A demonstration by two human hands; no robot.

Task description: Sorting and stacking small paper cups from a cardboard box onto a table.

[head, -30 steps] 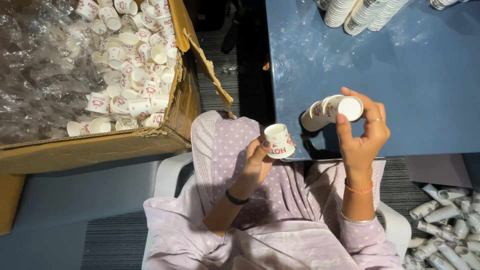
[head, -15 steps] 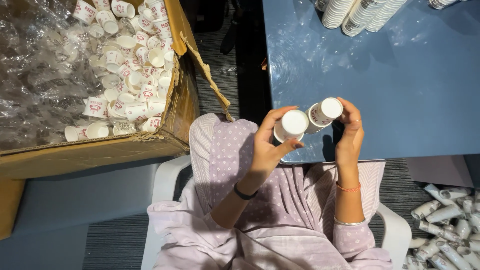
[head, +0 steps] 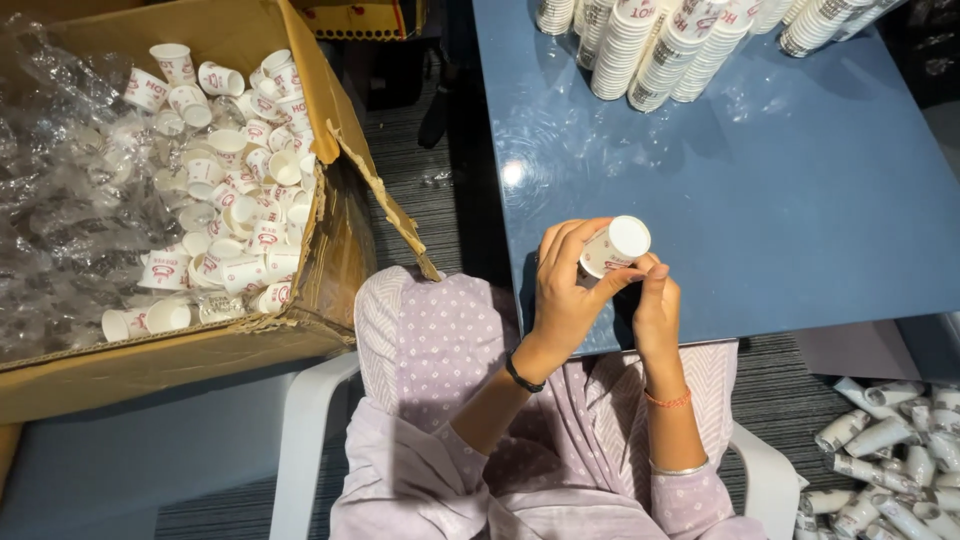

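Observation:
Both of my hands hold a short stack of small white paper cups [head: 613,246] with red print, its closed bottom end pointing up and to the right, over the near edge of a blue table [head: 800,200]. My left hand [head: 567,290] wraps its fingers around the stack from the left. My right hand [head: 655,305] grips it from below, thumb up against the cup wall. I sit in a white plastic chair [head: 300,430], wearing lilac dotted clothes.
A big cardboard box [head: 330,260] lined with clear plastic, holding several loose paper cups [head: 230,180], stands at my left. Long cup stacks [head: 650,40] lie at the table's far edge. More stacks [head: 880,460] lie on the floor at the lower right.
My left hand brought a single cup over to the stack in my right hand. The two now sit together as one stack, held by both hands closer to the table edge.

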